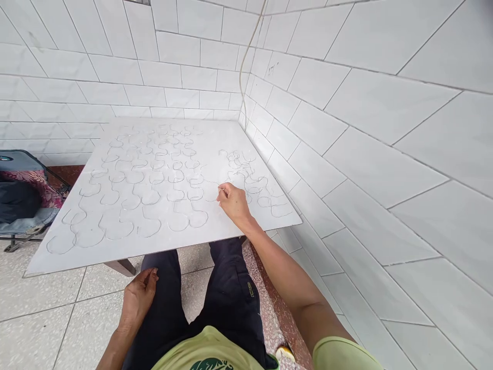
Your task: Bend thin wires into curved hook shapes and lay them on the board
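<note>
My right hand (233, 201) is above the white tabletop (154, 244), thumb and fingers pinched on a thin curved wire (210, 182) that reaches out to the left of the fingertips. Rows of similar S-shaped thin wires (150, 226) lie across the left and middle of the tabletop. To the right of this hand is a looser, tangled group of wires (246, 169). My left hand (139, 297) hovers by my left thigh, below the front edge, with thumb and fingertips pressed together; whether anything is between them is too small to tell.
White tiled walls (370, 169) meet in a corner close behind and to the right of the table. A cable (241, 72) hangs down that corner. At the left stands a folding chair (23, 164) with a dark bundle (19, 200) on it. One table leg (121, 266) shows below.
</note>
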`<control>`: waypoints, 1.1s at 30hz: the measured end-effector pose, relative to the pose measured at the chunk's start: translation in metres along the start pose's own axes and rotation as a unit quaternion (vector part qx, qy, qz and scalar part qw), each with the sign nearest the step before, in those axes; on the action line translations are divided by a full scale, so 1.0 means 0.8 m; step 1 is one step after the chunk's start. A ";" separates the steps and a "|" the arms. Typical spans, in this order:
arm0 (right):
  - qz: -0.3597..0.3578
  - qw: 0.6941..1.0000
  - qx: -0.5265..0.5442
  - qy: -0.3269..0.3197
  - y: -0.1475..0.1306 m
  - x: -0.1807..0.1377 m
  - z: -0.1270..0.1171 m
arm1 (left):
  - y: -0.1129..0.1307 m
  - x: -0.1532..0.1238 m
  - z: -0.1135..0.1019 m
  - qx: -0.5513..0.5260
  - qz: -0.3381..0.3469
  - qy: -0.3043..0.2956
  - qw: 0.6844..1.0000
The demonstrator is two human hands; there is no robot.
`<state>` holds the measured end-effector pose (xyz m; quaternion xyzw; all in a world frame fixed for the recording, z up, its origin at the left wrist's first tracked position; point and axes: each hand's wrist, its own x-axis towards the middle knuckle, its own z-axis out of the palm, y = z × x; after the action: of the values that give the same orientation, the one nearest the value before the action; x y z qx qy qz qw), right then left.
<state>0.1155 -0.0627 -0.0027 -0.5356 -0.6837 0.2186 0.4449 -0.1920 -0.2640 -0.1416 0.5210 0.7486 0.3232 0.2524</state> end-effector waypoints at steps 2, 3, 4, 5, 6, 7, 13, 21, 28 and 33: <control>-0.011 1.000 -0.015 0.008 0.003 0.004 0.003 | -0.005 0.003 0.009 0.021 0.029 0.023 0.999; -0.018 0.999 -0.026 0.014 0.004 0.005 0.006 | -0.007 0.003 0.014 0.032 0.040 0.034 0.998; -0.026 0.999 -0.041 0.022 0.006 0.005 0.008 | -0.007 0.004 0.018 0.043 0.048 0.044 0.997; -0.034 0.997 -0.060 0.030 0.008 0.004 0.010 | -0.008 0.005 0.021 0.051 0.052 0.048 0.996; -0.041 0.995 -0.080 0.037 0.009 0.002 0.012 | -0.007 0.005 0.024 0.058 0.054 0.049 0.996; -0.044 0.993 -0.097 0.043 0.011 0.000 0.014 | -0.005 0.004 0.025 0.064 0.055 0.049 0.995; -0.068 0.989 -0.120 0.049 0.008 -0.031 0.008 | 0.067 -0.030 -0.009 0.039 0.134 0.018 0.990; -0.186 0.979 -0.087 0.015 -0.040 -0.111 -0.009 | 0.257 -0.008 -0.089 -0.125 0.113 0.055 0.984; -0.214 0.974 -0.073 0.008 -0.050 -0.143 0.004 | 0.278 0.011 -0.065 -0.389 0.042 -0.069 0.918; -0.220 0.973 -0.058 -0.041 -0.053 -0.156 -0.002 | 0.273 0.006 -0.065 -0.480 0.000 -0.107 0.871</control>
<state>0.0977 -0.1923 -0.0156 -0.3871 -0.8141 0.0974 0.4217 -0.0962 -0.2169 0.0561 0.3671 0.4694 0.5853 0.5499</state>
